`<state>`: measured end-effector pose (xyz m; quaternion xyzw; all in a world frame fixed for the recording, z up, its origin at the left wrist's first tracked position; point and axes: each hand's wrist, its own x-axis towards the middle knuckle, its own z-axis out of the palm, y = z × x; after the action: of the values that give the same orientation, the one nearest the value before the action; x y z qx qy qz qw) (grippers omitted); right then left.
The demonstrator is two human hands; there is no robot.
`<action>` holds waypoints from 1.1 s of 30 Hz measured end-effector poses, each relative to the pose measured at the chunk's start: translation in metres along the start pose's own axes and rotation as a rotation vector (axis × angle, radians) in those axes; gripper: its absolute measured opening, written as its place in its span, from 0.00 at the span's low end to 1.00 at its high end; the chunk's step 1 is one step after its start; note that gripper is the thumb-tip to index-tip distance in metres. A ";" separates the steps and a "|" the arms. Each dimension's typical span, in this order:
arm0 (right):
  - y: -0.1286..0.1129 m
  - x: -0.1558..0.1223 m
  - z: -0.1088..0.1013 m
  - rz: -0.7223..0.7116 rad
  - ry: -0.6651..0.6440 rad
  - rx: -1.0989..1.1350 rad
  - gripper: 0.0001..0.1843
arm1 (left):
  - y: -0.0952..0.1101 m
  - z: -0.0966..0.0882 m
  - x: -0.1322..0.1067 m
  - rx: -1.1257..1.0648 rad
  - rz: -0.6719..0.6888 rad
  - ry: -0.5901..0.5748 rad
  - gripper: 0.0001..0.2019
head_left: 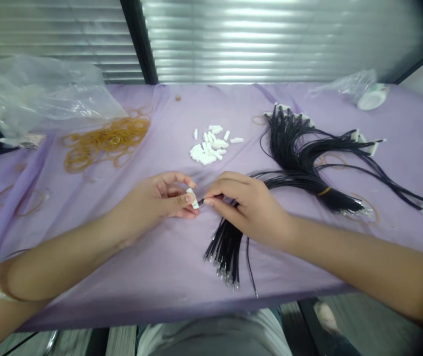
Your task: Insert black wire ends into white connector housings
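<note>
Between the thumb and fingers of my left hand [170, 195] is a small white plastic connector housing [192, 198]. My right hand [246, 202] pinches a black wire [201, 201] close to its end, and that end meets the side of the housing. Whether the wire's tip is inside the housing is too small to tell. Under and beside my right hand lies a bundle of black wires [229, 247] with bare metal terminals pointing toward the table's front edge. Just beyond my hands sits a loose pile of white connector housings [208, 151].
Yellow rubber bands [111, 141] lie in a heap at left, beside a clear plastic bag [48, 94]. Black wires with white connectors [289, 138] spread over the right side. A white round container [372, 97] stands at back right. Purple cloth [152, 277] covers the table.
</note>
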<state>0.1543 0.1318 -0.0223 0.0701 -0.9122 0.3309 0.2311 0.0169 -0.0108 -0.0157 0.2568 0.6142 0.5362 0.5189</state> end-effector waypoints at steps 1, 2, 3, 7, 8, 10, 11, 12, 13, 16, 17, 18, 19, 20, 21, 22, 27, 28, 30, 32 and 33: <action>0.000 -0.001 -0.002 -0.002 0.003 0.016 0.05 | 0.000 0.000 -0.002 0.017 0.044 -0.001 0.07; 0.000 -0.001 -0.004 0.004 0.009 0.025 0.05 | 0.001 0.001 -0.004 0.052 0.091 -0.006 0.06; 0.000 -0.002 -0.005 0.013 0.017 0.027 0.05 | 0.002 0.001 -0.006 0.099 0.138 -0.019 0.05; 0.000 -0.004 -0.008 0.031 0.047 0.053 0.04 | 0.006 0.003 -0.010 0.352 0.355 -0.033 0.10; 0.000 -0.004 -0.009 0.021 0.045 0.069 0.04 | 0.007 0.003 -0.010 0.445 0.436 -0.009 0.10; 0.000 -0.003 -0.009 -0.007 0.052 0.089 0.04 | 0.008 0.002 -0.010 0.641 0.596 0.040 0.07; -0.001 -0.002 -0.010 -0.025 0.065 0.088 0.04 | 0.009 0.001 -0.010 0.721 0.653 0.055 0.05; -0.002 -0.002 -0.011 -0.048 0.085 0.081 0.04 | 0.009 0.001 -0.010 0.785 0.681 0.063 0.05; -0.003 -0.001 -0.012 -0.070 0.109 0.065 0.04 | 0.009 0.000 -0.011 0.832 0.678 0.072 0.06; -0.008 -0.002 -0.016 -0.125 0.159 -0.003 0.03 | 0.008 0.002 -0.014 0.875 0.521 0.101 0.07; -0.010 -0.003 -0.016 -0.127 0.163 -0.020 0.03 | 0.007 0.004 -0.015 0.837 0.447 0.085 0.08; -0.011 -0.004 -0.016 -0.116 0.160 -0.030 0.02 | 0.006 0.005 -0.016 0.769 0.376 0.056 0.09; -0.013 -0.005 -0.016 -0.101 0.148 -0.036 0.02 | 0.005 0.007 -0.016 0.674 0.305 0.018 0.09; -0.013 -0.006 -0.014 -0.087 0.132 -0.041 0.01 | 0.004 0.008 -0.016 0.569 0.235 -0.024 0.09; -0.013 -0.007 -0.013 -0.072 0.115 -0.053 0.00 | 0.004 0.009 -0.016 0.470 0.168 -0.061 0.09; -0.012 -0.007 -0.011 -0.060 0.099 -0.071 0.01 | 0.003 0.010 -0.015 0.391 0.110 -0.089 0.09; -0.005 -0.007 -0.001 -0.009 0.002 -0.100 0.02 | 0.003 0.010 -0.011 0.308 -0.005 -0.184 0.09; -0.004 -0.007 -0.001 -0.005 -0.003 -0.093 0.01 | 0.003 0.010 -0.010 0.309 -0.003 -0.192 0.09; -0.004 -0.007 0.000 -0.016 0.022 -0.093 0.02 | 0.004 0.010 -0.010 0.300 0.002 -0.189 0.10; -0.005 -0.007 0.000 -0.042 0.051 -0.094 0.03 | 0.005 0.010 -0.009 0.291 -0.003 -0.167 0.09; -0.006 -0.007 0.000 -0.052 0.052 -0.096 0.04 | 0.005 0.010 -0.009 0.287 -0.002 -0.160 0.08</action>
<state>0.1620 0.1270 -0.0225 0.0742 -0.9185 0.2825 0.2664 0.0279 -0.0133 -0.0065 0.3695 0.6416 0.4202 0.5246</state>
